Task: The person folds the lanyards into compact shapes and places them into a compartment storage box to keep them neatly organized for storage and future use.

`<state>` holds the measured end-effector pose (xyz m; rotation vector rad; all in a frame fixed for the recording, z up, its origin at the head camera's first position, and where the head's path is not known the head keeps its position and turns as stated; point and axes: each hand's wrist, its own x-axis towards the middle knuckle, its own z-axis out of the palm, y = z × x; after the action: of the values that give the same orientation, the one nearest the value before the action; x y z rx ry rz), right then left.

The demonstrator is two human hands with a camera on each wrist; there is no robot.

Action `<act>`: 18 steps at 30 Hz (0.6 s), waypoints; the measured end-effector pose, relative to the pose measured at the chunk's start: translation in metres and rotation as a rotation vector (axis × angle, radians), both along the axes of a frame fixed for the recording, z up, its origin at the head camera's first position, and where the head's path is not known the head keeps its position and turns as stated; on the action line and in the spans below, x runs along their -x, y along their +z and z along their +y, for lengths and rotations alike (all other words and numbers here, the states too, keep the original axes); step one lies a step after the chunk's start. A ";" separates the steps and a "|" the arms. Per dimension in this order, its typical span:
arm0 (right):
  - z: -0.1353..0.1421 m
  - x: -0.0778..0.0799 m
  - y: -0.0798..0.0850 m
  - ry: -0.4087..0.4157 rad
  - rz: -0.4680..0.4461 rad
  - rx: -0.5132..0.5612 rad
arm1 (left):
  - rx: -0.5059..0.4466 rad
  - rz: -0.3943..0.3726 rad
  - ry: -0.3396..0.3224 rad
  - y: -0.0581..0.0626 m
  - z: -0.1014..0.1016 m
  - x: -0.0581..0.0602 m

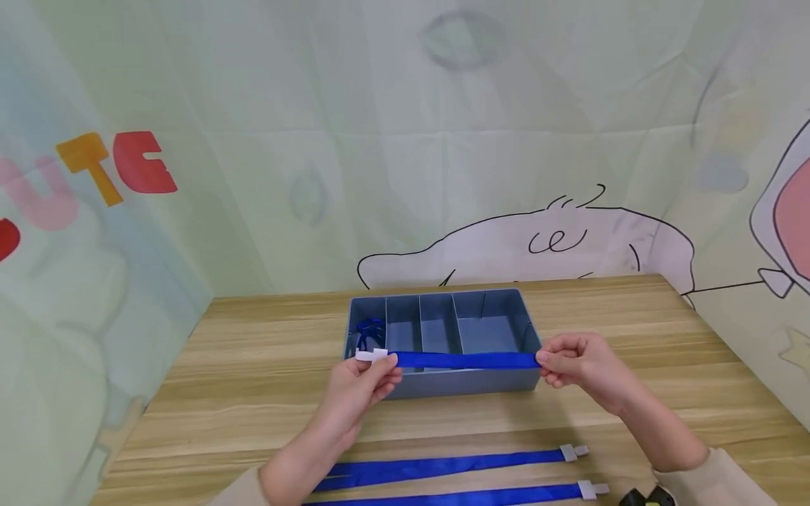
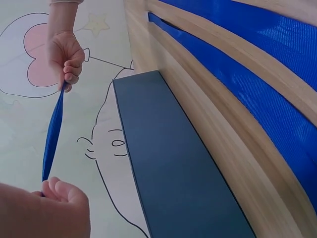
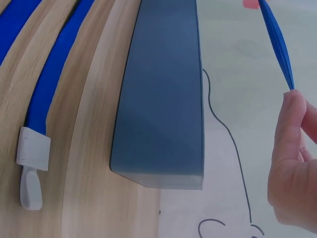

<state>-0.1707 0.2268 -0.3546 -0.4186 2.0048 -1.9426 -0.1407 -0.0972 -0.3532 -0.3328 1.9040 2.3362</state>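
Note:
A blue lanyard (image 1: pixel 465 360) with a white clip (image 1: pixel 372 355) is stretched level between my two hands, in front of the grey-blue divided box (image 1: pixel 468 383). My left hand (image 1: pixel 361 390) pinches it beside the clip. At the other end, the thumb and fingers of my right hand (image 1: pixel 585 369) pinch the strap. Inside the box's leftmost compartment lies a coiled blue lanyard (image 1: pixel 371 329). The left wrist view shows the held strap (image 2: pixel 53 134) running taut from hand to hand, above the table.
Two more blue lanyards, one farther (image 1: pixel 443 466) and one nearer (image 1: pixel 481 496), lie side by side on the wooden table (image 1: pixel 266 379), white clips to the right. A black object (image 1: pixel 647 497) shows at the bottom edge. A printed cloth (image 1: pixel 253 176) hangs behind the table.

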 end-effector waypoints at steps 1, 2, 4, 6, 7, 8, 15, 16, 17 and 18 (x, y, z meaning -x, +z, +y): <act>0.001 0.000 0.000 0.009 -0.005 0.013 | 0.005 -0.001 -0.002 0.000 0.001 0.000; 0.001 0.000 0.000 0.017 -0.011 0.023 | 0.010 -0.003 -0.005 -0.001 0.001 0.000; 0.002 0.000 0.000 0.017 -0.020 0.041 | 0.012 -0.005 -0.013 -0.002 0.001 0.000; 0.002 0.001 0.000 0.001 -0.027 0.050 | 0.011 -0.013 -0.019 -0.004 0.002 -0.001; 0.002 0.001 0.000 -0.010 -0.032 0.053 | 0.007 -0.019 -0.023 -0.005 0.002 -0.001; 0.002 0.001 0.000 -0.023 -0.036 0.052 | 0.002 -0.023 -0.025 -0.005 0.002 -0.001; 0.002 -0.001 0.003 -0.123 -0.025 -0.081 | -0.021 -0.041 -0.046 -0.008 0.006 -0.002; 0.001 -0.001 0.004 -0.132 -0.018 -0.109 | -0.025 -0.042 -0.053 -0.008 0.006 -0.002; 0.001 -0.002 0.005 -0.142 -0.013 -0.133 | -0.031 -0.044 -0.059 -0.008 0.007 -0.002; 0.000 -0.002 0.006 -0.149 -0.010 -0.153 | -0.040 -0.046 -0.064 -0.008 0.008 -0.002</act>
<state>-0.1690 0.2272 -0.3486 -0.2280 2.2154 -1.8525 -0.1384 -0.0894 -0.3615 -0.3136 1.8171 2.3019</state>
